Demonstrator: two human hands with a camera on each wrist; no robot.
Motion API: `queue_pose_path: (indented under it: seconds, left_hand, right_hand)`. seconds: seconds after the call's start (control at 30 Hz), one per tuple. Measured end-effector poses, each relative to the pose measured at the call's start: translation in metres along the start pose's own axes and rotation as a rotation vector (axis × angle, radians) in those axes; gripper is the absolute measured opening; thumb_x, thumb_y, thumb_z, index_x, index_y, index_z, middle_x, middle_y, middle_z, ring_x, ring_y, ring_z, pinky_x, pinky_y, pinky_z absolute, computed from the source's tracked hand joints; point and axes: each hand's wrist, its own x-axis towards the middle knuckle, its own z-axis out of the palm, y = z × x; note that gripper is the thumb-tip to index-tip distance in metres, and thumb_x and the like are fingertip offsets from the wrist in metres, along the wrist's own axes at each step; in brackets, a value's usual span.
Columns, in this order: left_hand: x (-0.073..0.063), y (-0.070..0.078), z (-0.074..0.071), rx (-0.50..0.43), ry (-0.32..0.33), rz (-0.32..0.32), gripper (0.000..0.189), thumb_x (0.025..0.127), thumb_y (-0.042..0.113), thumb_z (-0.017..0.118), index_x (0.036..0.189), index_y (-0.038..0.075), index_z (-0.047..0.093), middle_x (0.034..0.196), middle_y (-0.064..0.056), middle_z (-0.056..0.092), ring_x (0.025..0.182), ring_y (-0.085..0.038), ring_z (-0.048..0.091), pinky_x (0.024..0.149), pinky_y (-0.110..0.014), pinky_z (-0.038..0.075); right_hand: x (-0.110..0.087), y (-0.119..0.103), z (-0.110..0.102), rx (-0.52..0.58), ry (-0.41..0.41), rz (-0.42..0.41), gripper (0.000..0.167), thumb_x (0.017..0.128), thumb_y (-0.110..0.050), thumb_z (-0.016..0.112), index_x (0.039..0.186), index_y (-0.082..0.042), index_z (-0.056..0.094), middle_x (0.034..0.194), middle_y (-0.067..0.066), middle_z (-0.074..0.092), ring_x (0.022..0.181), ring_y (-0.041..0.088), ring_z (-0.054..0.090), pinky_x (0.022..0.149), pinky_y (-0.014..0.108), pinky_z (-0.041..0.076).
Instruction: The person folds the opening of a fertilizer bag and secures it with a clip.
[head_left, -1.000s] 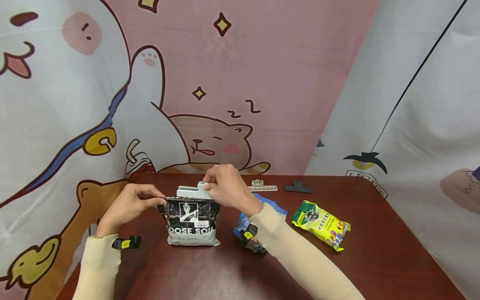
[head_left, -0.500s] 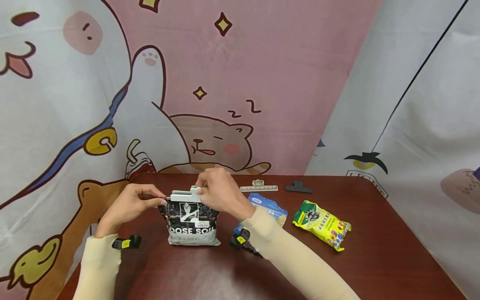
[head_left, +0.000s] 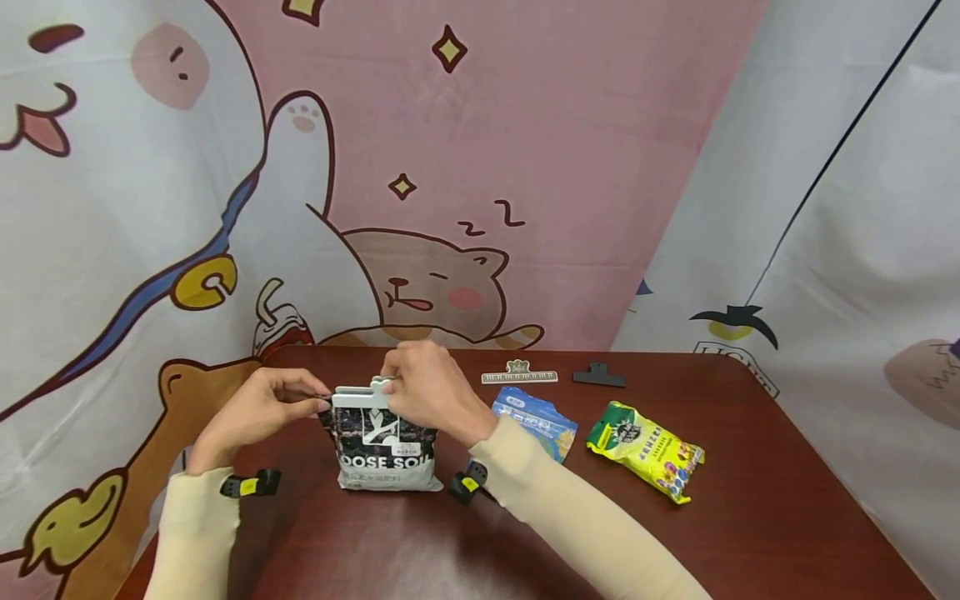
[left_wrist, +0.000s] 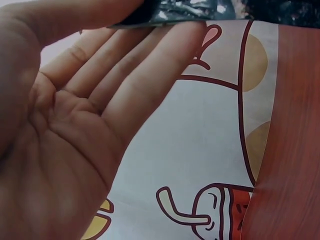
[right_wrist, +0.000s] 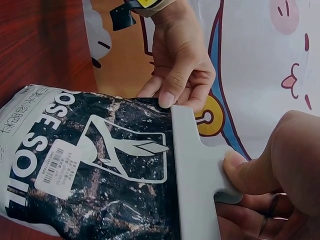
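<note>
A black and white bag marked "LOOSE SOIL" [head_left: 386, 454] stands upright on the table, left of the middle in the head view. My left hand [head_left: 262, 408] pinches its top left corner between thumb and fingers; the left wrist view shows the dark bag edge [left_wrist: 200, 12] under the thumb. Across the top edge of the bag sits a light grey clip [right_wrist: 197, 175]. With thumb and fingers my right hand [head_left: 431, 387] grips the handle of this clip, as the right wrist view shows close up. The clip's right end is hidden by the right hand in the head view.
Behind the right forearm lies a blue bag [head_left: 536, 421], partly covered. To its right is a yellow and green bag [head_left: 647, 450]. Toward the table's back edge lie a piano-key patterned clip [head_left: 519, 375] and a black clip [head_left: 598, 375]. A cartoon curtain [head_left: 570, 167] hangs behind the table.
My right hand has brought the grey clip down and left onto the top edge of the soil bag, then further left along it. The left hand keeps its pinch on the corner.
</note>
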Motion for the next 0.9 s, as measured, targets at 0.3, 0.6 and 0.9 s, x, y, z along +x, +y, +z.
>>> queue_pose_path:
  seconds: [0.3,0.6,0.9]
  left_hand:
    - [0.001,-0.003,-0.003,-0.078,-0.020,0.014,0.009,0.093,0.006,0.074,0.101,0.005,0.075,0.097,-0.013,0.079,0.078,-0.013,0.075,0.073,-0.026,0.062]
    - [0.001,-0.004,-0.003,-0.089,-0.023,0.001,0.009,0.093,0.004,0.073,0.102,0.002,0.073,0.097,-0.015,0.078,0.077,-0.014,0.075,0.073,-0.027,0.062]
    - [0.000,-0.005,-0.004,-0.105,-0.036,-0.006,0.010,0.094,0.003,0.071,0.104,0.000,0.070,0.097,-0.016,0.078,0.078,-0.015,0.075,0.074,-0.026,0.062]
  right_hand:
    - [0.002,-0.004,0.007,-0.043,0.000,-0.004,0.007,0.083,-0.010,0.074,0.085,-0.016,0.078,0.083,-0.007,0.069,0.074,0.007,0.064,0.060,0.019,0.050]
    - [0.004,-0.004,0.011,-0.082,-0.005,-0.029,0.005,0.085,-0.015,0.075,0.087,-0.017,0.079,0.084,-0.007,0.068,0.078,0.010,0.067,0.063,0.021,0.053]
    - [0.005,-0.005,0.014,-0.107,-0.020,-0.031,0.004,0.087,-0.019,0.076,0.090,-0.017,0.079,0.087,-0.007,0.069,0.080,0.011,0.069,0.066,0.024,0.056]
